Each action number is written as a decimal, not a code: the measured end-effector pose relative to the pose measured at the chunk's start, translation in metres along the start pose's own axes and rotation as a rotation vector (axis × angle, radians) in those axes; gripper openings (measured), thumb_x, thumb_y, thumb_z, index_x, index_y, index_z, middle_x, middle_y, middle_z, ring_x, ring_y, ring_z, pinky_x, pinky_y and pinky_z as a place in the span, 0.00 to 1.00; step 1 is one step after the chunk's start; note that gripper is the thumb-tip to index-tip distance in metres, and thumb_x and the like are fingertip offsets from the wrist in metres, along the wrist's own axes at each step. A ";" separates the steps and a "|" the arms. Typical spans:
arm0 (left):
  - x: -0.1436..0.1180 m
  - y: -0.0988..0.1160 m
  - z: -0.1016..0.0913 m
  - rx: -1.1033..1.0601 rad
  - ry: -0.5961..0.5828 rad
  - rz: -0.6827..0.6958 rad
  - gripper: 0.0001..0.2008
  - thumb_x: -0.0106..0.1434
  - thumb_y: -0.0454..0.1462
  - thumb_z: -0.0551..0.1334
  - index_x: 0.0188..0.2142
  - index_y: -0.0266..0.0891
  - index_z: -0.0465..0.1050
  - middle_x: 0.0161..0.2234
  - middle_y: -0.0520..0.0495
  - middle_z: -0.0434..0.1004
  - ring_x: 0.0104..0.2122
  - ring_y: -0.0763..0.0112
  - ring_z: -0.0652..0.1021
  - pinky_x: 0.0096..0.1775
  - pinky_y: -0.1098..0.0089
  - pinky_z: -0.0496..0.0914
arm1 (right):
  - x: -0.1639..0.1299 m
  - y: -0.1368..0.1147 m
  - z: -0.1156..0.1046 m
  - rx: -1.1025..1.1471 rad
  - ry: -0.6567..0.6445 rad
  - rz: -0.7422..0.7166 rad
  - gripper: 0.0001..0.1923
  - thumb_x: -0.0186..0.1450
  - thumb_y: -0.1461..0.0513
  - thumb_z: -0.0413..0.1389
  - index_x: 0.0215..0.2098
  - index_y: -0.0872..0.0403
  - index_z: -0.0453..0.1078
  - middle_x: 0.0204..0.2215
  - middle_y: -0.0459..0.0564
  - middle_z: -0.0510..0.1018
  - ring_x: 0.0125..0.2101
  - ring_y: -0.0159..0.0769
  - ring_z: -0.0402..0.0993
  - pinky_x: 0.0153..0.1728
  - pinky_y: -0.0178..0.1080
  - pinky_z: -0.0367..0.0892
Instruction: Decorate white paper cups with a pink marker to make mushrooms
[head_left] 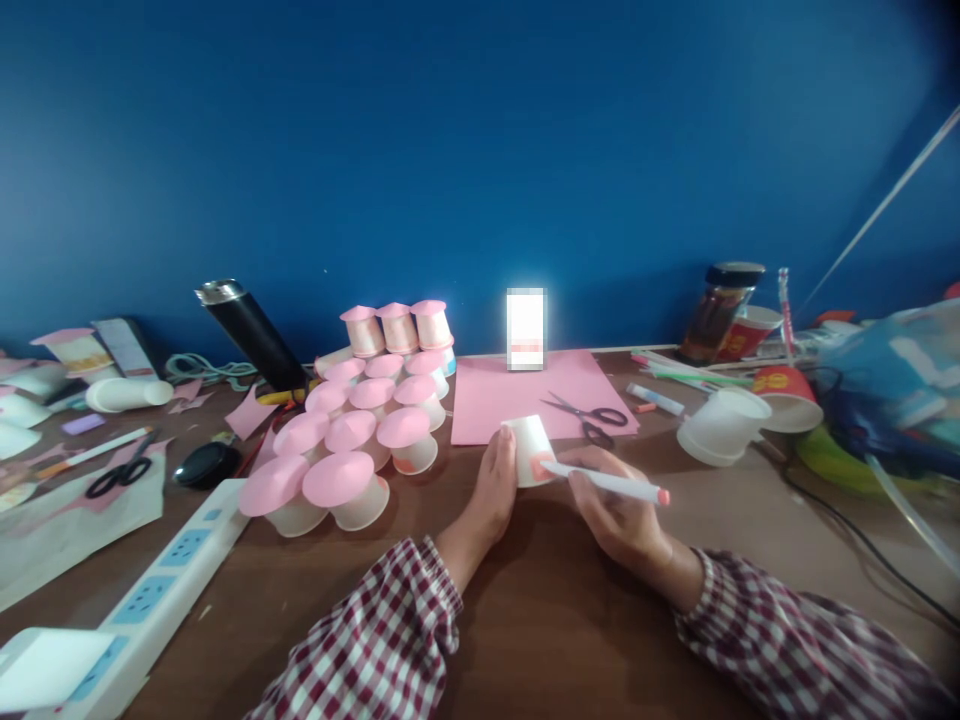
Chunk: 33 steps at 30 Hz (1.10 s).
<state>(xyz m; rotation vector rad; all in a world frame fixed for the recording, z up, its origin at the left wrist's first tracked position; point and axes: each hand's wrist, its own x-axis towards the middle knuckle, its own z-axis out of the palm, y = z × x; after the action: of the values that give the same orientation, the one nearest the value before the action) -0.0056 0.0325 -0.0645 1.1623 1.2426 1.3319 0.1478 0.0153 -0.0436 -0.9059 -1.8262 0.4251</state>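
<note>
Head view, centre of frame, lower middle: left hand (pixel 491 490) steadies an upturned white paper cup (pixel 531 450) on the bench (pixel 540 610), fingers closed round its left side. Right hand (pixel 619 515) has fingers clamped on a white marker w/ pink cap (pixel 607 483), tip at the cup's wall, prob. touching; blur hides it. Just behind: pink paper sheet (pixel 495 400) w/ scissors (pixel 589 412). Left of centre: cluster of pink-topped cups (pixel 360 430). Lower left: power strip (pixel 161 580).
</note>
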 end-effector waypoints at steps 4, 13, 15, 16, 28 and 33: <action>-0.003 0.005 -0.001 -0.011 -0.032 0.022 0.25 0.67 0.51 0.45 0.49 0.37 0.69 0.51 0.39 0.73 0.53 0.61 0.72 0.55 0.64 0.65 | 0.002 -0.002 0.000 -0.030 -0.017 -0.117 0.07 0.65 0.66 0.52 0.40 0.54 0.71 0.32 0.51 0.79 0.31 0.35 0.75 0.34 0.37 0.71; 0.002 -0.005 -0.001 -0.028 -0.024 0.034 0.26 0.66 0.52 0.46 0.46 0.37 0.72 0.46 0.40 0.76 0.52 0.58 0.71 0.55 0.62 0.63 | 0.002 -0.002 0.002 -0.044 -0.040 -0.082 0.08 0.66 0.64 0.52 0.41 0.53 0.71 0.32 0.51 0.79 0.32 0.37 0.76 0.35 0.39 0.71; 0.001 -0.005 -0.001 -0.015 -0.022 0.037 0.25 0.66 0.52 0.47 0.48 0.37 0.71 0.49 0.40 0.74 0.54 0.59 0.70 0.56 0.63 0.62 | 0.002 -0.002 0.001 -0.041 -0.041 -0.079 0.08 0.66 0.64 0.51 0.41 0.53 0.71 0.32 0.51 0.79 0.32 0.37 0.76 0.35 0.39 0.71; 0.001 -0.004 -0.002 -0.011 -0.020 0.037 0.26 0.66 0.52 0.47 0.49 0.38 0.70 0.51 0.40 0.73 0.54 0.59 0.70 0.56 0.64 0.62 | 0.002 -0.002 0.001 -0.045 -0.039 -0.071 0.08 0.66 0.63 0.51 0.41 0.53 0.71 0.32 0.51 0.79 0.32 0.37 0.76 0.35 0.39 0.71; -0.002 -0.001 -0.003 0.002 -0.029 0.027 0.27 0.66 0.53 0.47 0.50 0.37 0.69 0.53 0.39 0.71 0.57 0.58 0.66 0.58 0.61 0.59 | 0.002 -0.001 0.000 -0.026 0.004 -0.005 0.07 0.66 0.62 0.51 0.39 0.53 0.71 0.32 0.52 0.78 0.31 0.37 0.75 0.35 0.39 0.72; -0.003 0.001 -0.003 -0.020 -0.049 0.047 0.25 0.65 0.53 0.49 0.44 0.38 0.73 0.46 0.39 0.75 0.52 0.57 0.71 0.55 0.62 0.63 | 0.001 -0.003 0.000 -0.011 -0.063 -0.018 0.08 0.65 0.63 0.51 0.39 0.53 0.72 0.32 0.51 0.78 0.31 0.36 0.75 0.34 0.38 0.71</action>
<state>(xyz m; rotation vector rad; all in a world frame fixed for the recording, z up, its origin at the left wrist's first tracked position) -0.0086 0.0294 -0.0635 1.2096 1.1702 1.3397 0.1463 0.0146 -0.0411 -0.8918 -1.8937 0.4374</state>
